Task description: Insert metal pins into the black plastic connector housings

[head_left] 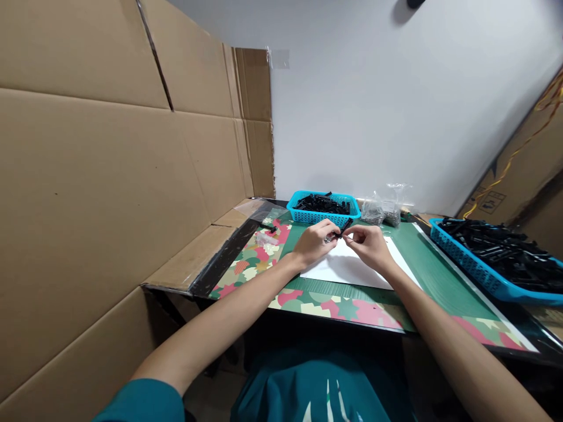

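Observation:
Over a white sheet [352,268] on the table, my left hand [317,239] is closed around a small black plastic part [346,225]. Some small shiny metal bits [328,239] show at its fingers, too small to name. My right hand [367,244] meets it from the other side, thumb and forefinger pinched against the lower end of the black part. Whether a tiny piece sits in that pinch cannot be made out. Just behind the hands stands a blue basket [325,221] full of similar black parts.
A larger blue basket [488,275] heaped with black parts stands at the right. Plastic bags of small metal pieces [390,214] lie by the wall. A loose black part [268,228] and a clear bag [266,239] are at left, beside a tall cardboard wall [109,176].

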### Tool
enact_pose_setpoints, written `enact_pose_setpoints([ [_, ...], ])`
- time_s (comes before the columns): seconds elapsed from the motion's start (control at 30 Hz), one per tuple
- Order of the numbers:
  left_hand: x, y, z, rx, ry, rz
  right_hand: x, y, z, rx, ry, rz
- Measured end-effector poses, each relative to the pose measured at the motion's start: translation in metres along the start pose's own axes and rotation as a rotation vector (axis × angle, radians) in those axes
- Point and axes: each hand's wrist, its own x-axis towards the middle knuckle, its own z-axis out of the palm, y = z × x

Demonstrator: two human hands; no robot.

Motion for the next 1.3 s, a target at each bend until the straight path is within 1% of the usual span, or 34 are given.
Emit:
enact_pose_setpoints([
  [0.17, -0.001, 0.000, -0.001, 0.024, -0.017, 0.002, -0.003, 0.005, 0.002, -0.108, 0.039, -0.111],
  [0.3, -0.001, 0.000, -0.003, 0.014, 0.004, 0.005, -0.006, 0.010, 0.004, -0.189, 0.064, -0.224],
  [0.43, 0.000, -0.001, -0.003, -0.005, 0.021, 0.024, -0.008, 0.010, 0.003, -0.301, 0.049, -0.329],
  [0.6, 0.002, -0.006, 0.000, -0.021, 0.011, 0.018, -0.009, 0.008, -0.001, -0.474, 0.007, -0.406],
  [0.77, 0.003, -0.008, 0.000, -0.045, 0.008, 0.013, -0.010, 0.008, -0.001, -0.558, -0.020, -0.428],
  [0.9, 0.003, -0.008, 0.001, -0.075, 0.023, 0.004, -0.010, 0.010, -0.001, -0.586, -0.024, -0.412],
  [1.0, 0.003, -0.007, 0.002, -0.102, 0.037, -0.023, -0.010, 0.011, -0.001, -0.588, -0.040, -0.396],
  [1.3, 0.002, -0.008, 0.005, -0.114, 0.021, -0.049, -0.009, 0.012, 0.000, -0.582, -0.066, -0.402],
])
